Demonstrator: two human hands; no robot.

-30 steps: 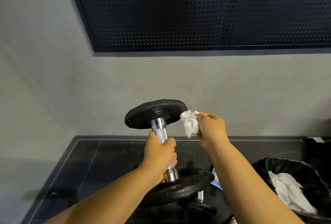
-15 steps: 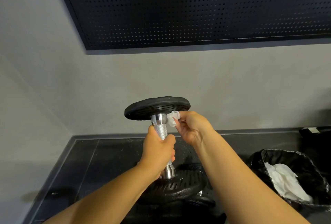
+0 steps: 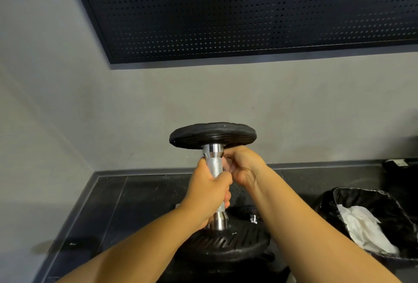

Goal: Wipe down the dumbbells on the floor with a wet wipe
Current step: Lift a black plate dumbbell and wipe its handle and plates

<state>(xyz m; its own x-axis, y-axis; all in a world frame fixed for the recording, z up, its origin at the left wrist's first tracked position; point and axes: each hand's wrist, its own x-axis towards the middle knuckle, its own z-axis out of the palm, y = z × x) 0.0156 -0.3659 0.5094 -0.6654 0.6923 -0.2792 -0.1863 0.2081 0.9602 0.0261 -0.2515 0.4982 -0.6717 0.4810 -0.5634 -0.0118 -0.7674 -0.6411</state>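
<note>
Right hand (image 3: 243, 166) has moved in from beside the top plate to the bar just under it; the wipe, plain to see a second ago, is now almost hidden inside its curled fingers. Perforated black panel (image 3: 248, 11) fills upper frame on the grey wall (image 3: 67, 101). Dark floor (image 3: 135, 196) along the bottom. Black bin bag (image 3: 382, 205) lower right, white wipes (image 3: 362, 226) inside. Dumbbell (image 3: 213, 167) centre frame, upright, lower plate at bottom centre; whether it touches the floor, cannot tell. Left hand (image 3: 209, 192), grip wrapped tight round the knurled bar. Right grip pinched shut against the bar's upper collar, apparently on the wipe.
</note>
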